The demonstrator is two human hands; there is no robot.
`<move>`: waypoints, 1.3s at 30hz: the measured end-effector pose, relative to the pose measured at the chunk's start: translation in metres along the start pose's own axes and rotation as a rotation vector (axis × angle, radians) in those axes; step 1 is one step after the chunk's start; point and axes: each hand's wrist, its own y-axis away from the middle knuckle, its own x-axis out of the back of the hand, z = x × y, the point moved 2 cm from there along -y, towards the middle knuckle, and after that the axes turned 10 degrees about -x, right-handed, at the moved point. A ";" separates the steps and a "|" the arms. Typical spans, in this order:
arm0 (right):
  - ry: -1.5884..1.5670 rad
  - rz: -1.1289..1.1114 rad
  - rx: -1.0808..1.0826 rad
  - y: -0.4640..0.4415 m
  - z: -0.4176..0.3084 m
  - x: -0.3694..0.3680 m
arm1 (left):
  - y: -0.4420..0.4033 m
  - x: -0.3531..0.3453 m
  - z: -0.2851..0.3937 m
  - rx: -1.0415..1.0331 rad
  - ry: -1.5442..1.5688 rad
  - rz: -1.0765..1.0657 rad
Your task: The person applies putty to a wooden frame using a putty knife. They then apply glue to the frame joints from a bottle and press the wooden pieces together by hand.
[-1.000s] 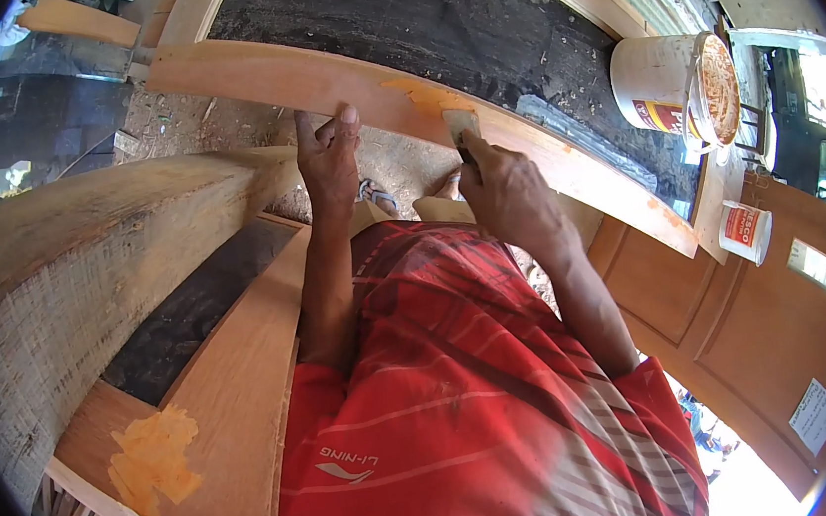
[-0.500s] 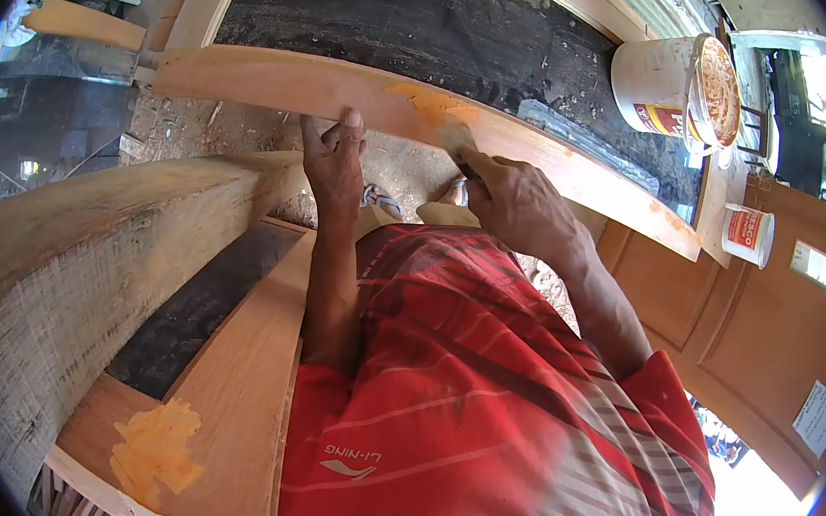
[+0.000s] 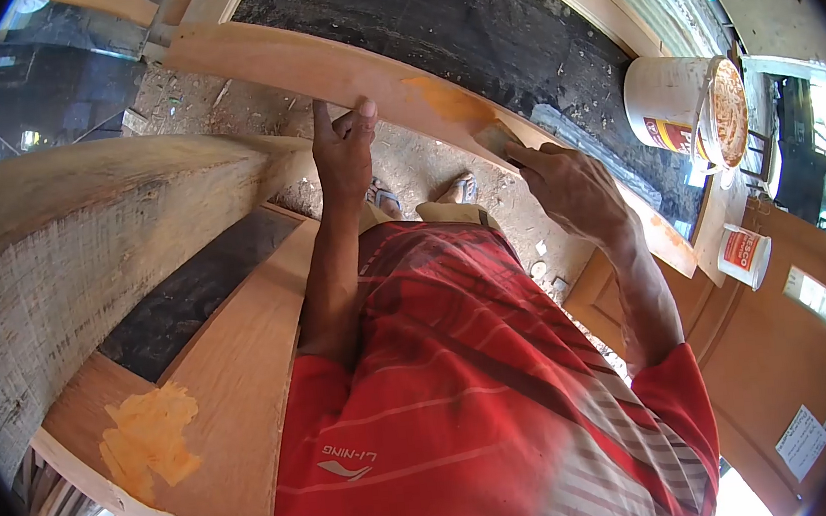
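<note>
My right hand (image 3: 575,188) is closed around a putty knife (image 3: 495,137), its blade laid against the face of a long wooden board (image 3: 315,63). Orange-tan putty (image 3: 447,98) is smeared on that board just left of the blade. At the board's near edge, my left hand (image 3: 343,155) grips the wood, thumb against the edge and the other fingers partly hidden beneath it. The board runs along the near side of a black panel (image 3: 391,31) set in a wooden frame.
A putty bucket (image 3: 674,111) stands at the right end of the black panel. A smaller white tub (image 3: 744,254) sits nearer me. Left of me are a thick wooden slab (image 3: 101,218) and a board with a putty patch (image 3: 150,435). A brown door (image 3: 770,353) stands at right.
My right hand and the putty knife have slid to the right along the board, and the putty smear reaches further right. My left hand keeps its hold; the view has shifted slightly.
</note>
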 end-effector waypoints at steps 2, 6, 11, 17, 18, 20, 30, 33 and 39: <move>-0.103 0.068 -0.032 0.001 -0.007 0.005 | -0.001 0.001 -0.002 0.007 -0.019 -0.014; -0.157 0.107 -0.086 0.005 -0.007 -0.035 | -0.002 -0.002 0.006 0.008 -0.034 -0.004; -0.258 0.100 -0.025 -0.005 -0.023 -0.014 | -0.003 0.001 -0.009 -0.020 -0.014 -0.007; -0.040 0.012 -0.037 0.012 -0.014 -0.025 | 0.000 0.001 0.000 -0.025 0.013 0.014; -0.013 -0.056 -0.080 0.018 -0.010 -0.021 | -0.001 -0.002 -0.002 -0.031 0.031 -0.001; -0.089 0.009 -0.050 0.024 -0.009 -0.020 | 0.000 -0.005 0.002 -0.053 0.008 -0.032; -0.639 0.225 -0.181 0.079 0.012 -0.037 | 0.003 -0.005 0.010 0.084 -0.098 0.018; -0.572 0.373 -0.443 0.087 0.032 -0.034 | 0.007 -0.015 0.014 0.139 -0.023 0.071; -0.616 0.413 -0.584 0.088 0.055 -0.067 | 0.011 -0.023 0.010 0.154 0.041 0.103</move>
